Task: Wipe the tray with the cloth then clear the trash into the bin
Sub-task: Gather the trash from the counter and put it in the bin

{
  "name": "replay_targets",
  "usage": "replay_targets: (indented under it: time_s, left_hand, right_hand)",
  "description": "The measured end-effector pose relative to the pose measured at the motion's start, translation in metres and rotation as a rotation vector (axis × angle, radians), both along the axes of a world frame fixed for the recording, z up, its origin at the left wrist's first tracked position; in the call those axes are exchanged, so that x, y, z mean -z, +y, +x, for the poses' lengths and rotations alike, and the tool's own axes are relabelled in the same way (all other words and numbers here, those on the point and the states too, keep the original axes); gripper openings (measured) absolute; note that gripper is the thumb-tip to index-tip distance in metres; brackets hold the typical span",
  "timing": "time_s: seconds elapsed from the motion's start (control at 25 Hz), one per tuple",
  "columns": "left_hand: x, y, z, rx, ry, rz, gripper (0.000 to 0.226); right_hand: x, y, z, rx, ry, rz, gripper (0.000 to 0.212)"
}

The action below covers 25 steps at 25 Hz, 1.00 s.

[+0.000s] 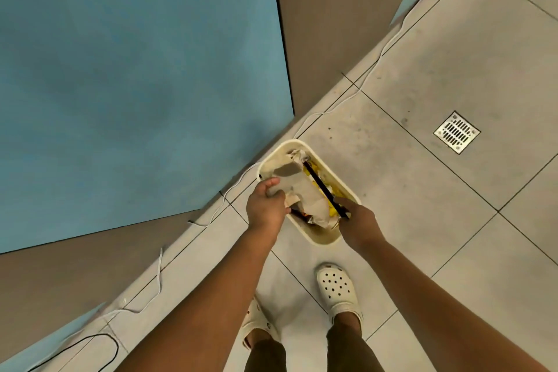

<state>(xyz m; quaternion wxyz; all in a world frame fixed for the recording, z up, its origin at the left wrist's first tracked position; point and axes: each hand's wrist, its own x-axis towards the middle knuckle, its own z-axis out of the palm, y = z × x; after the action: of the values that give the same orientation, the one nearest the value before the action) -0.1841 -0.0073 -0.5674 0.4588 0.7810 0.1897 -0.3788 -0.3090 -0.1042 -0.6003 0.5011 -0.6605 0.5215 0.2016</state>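
A cream plastic bin [320, 239] stands on the tiled floor by the wall. Over its opening, a thin black tray [323, 187] is tilted steeply, seen almost edge-on. My right hand [357, 225] grips the tray's near end above the bin's right rim. My left hand [265, 205] holds crumpled beige paper trash [305, 193] over the bin's left side. Yellow wrappers [332, 211] and more crumpled paper lie inside the bin. No cloth is in view.
A blue and brown wall panel [136, 69] runs along the left. A white cable [341, 106] trails along the wall base, and a black cable [99, 338] loops at the lower left. A metal floor drain [456, 132] sits to the right. My feet in white clogs [338, 290] stand just behind the bin.
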Motion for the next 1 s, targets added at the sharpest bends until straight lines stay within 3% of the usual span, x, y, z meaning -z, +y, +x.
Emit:
replay_targets:
  time_s: [0.12, 0.2, 0.28, 0.4, 0.52, 0.76, 1.0]
  left_hand:
    - [0.033, -0.012, 0.006, 0.141, 0.015, 0.095, 0.031]
    - [0.057, -0.019, 0.010, 0.393, -0.004, 0.189, 0.044]
    - [0.075, -0.025, 0.012, 0.658, -0.023, 0.289, 0.055]
    - [0.098, -0.030, 0.013, 0.841, -0.040, 0.356, 0.061]
    - [0.108, -0.037, 0.011, 0.965, 0.020, 0.404, 0.062]
    - [0.068, -0.030, 0.005, 0.697, -0.050, 0.289, 0.045]
    - [-0.006, 0.006, 0.014, 0.437, -0.186, 0.076, 0.025]
  right_hand:
    - [0.029, -0.003, 0.015, -0.001, -0.008, 0.001, 0.036]
    - [0.053, -0.004, 0.024, -0.017, 0.020, -0.020, 0.030]
    - [0.074, -0.002, 0.027, -0.056, 0.086, -0.027, 0.036]
    - [0.090, 0.004, 0.024, -0.158, 0.150, -0.084, 0.052]
    - [0.085, 0.022, 0.017, -0.076, 0.037, -0.154, 0.060]
    - [0.052, 0.047, -0.004, -0.005, -0.137, -0.251, 0.056]
    - [0.001, 0.058, -0.023, -0.052, -0.110, -0.217, 0.046]
